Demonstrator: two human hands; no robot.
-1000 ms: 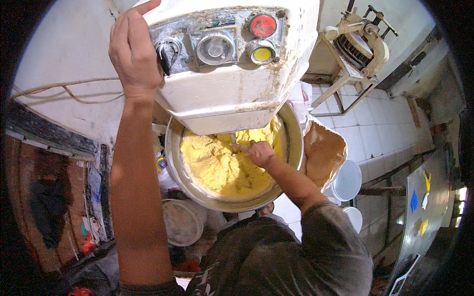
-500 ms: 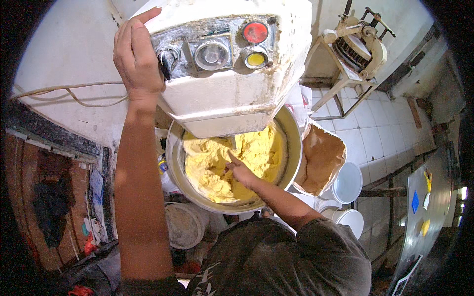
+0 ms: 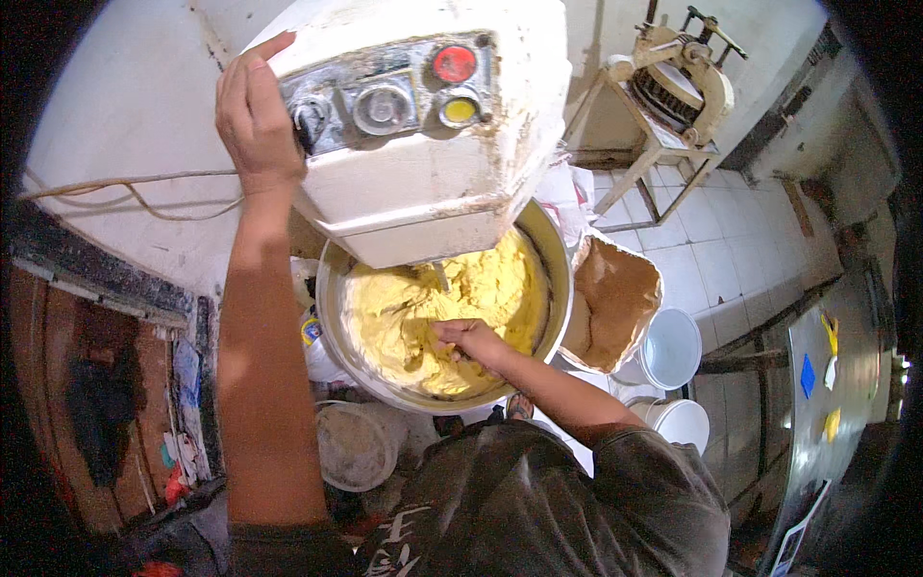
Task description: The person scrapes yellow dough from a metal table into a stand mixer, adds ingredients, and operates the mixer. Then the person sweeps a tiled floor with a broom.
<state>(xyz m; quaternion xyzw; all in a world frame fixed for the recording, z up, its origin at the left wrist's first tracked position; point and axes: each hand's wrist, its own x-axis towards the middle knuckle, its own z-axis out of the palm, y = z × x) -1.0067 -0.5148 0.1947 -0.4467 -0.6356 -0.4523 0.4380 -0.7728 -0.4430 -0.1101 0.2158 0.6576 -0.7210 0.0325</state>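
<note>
A white dough mixer's head (image 3: 413,183) fills the upper middle, with worn paint and a control panel (image 3: 385,96) carrying a dark knob, a red button and a yellow button. My left hand (image 3: 255,125) lies against its left side near the knob, one finger stretched over the top edge. Below the head is a metal mixing bowl (image 3: 561,332) with sticky yellow dough (image 3: 394,337) inside. My right hand (image 3: 468,341) reaches over the bowl's near rim, its fingers pinched together at the dough. Part of the metal mixing tool (image 3: 441,277) shows behind the hand.
An open paper sack (image 3: 620,303) of brown lining stands right of the bowl, beside white buckets (image 3: 670,348). A dusty bucket (image 3: 354,444) sits below left. A press-like machine on a stand (image 3: 673,96) is at the far right; a metal table (image 3: 817,413) borders the right.
My right hand's pointing finger has drawn in, and the fingers are now pinched together at the dough. The view has shifted slightly; my left hand stays on the mixer.
</note>
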